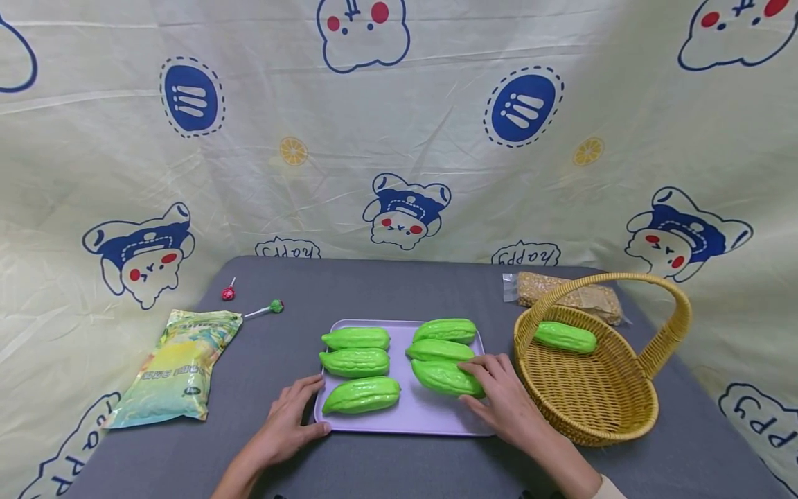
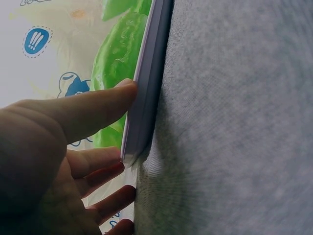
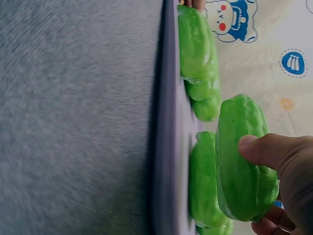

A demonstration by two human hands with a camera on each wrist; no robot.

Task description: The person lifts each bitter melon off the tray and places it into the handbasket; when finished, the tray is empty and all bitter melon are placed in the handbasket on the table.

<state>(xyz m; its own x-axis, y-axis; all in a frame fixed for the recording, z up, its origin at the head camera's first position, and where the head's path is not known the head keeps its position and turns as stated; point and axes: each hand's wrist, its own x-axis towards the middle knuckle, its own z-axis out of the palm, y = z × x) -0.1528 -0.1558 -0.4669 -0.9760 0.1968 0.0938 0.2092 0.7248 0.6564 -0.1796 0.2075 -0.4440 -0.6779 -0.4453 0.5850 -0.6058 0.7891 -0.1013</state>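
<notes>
My right hand (image 1: 506, 398) grips a green bitter melon (image 1: 445, 376) by its right end. In the right wrist view the held melon is raised, with the thumb across one side. Below it lies a lilac tray (image 1: 414, 419). Two more bitter melons (image 1: 441, 349) are on the tray's right half, and three bitter melons (image 1: 355, 362) lie in a column on its left. My left hand (image 1: 287, 419) touches the tray's left front corner, fingers extended and spread; its thumb (image 2: 98, 110) rests against the rim. Right of my right hand stands a wicker basket (image 1: 592, 423) with one bitter melon (image 1: 566, 337) inside.
The basket's tall handle (image 1: 673, 333) arches up at the right. Behind it lies a clear bag of tan grains (image 1: 567, 294). A yellow-green packet (image 1: 177, 367) and two lollipops, one red (image 1: 228, 294) and one green (image 1: 276, 306), lie at the left on the grey tabletop.
</notes>
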